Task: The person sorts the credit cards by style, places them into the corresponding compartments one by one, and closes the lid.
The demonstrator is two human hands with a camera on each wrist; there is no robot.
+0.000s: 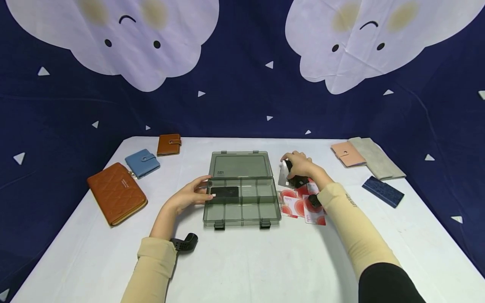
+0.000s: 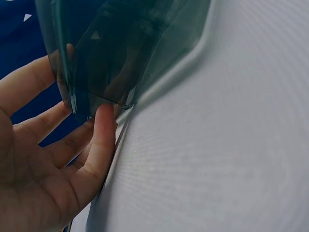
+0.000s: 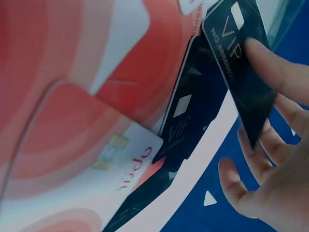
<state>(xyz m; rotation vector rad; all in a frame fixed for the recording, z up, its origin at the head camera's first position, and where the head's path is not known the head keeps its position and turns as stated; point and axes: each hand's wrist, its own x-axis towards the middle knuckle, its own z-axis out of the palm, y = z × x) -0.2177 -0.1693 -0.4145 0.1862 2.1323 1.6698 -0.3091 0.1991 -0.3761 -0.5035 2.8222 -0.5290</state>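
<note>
A translucent grey-green compartment box point(image 1: 250, 210) lies open on the table, its lid point(image 1: 242, 164) folded back. My left hand point(image 1: 189, 195) grips the box's left edge, with fingers spread along the side; in the left wrist view its fingertips sit at a corner of the box. One black card point(image 1: 229, 192) lies in the left part of the box. To the right, my right hand point(image 1: 301, 164) pinches a black VIP card point(image 3: 241, 63) between thumb and fingers, tilted above the pile. Under it are more black cards point(image 3: 181, 111) and several red-and-white cards point(image 1: 314, 212).
On the left lie a brown quilted wallet point(image 1: 117, 191), a blue wallet point(image 1: 142, 163) and a small brown wallet point(image 1: 169, 144). On the right are a pink wallet point(image 1: 347, 154), a grey wallet point(image 1: 379, 160) and a dark blue one point(image 1: 382, 191). A patterned cloth point(image 1: 242, 105) hangs behind the table.
</note>
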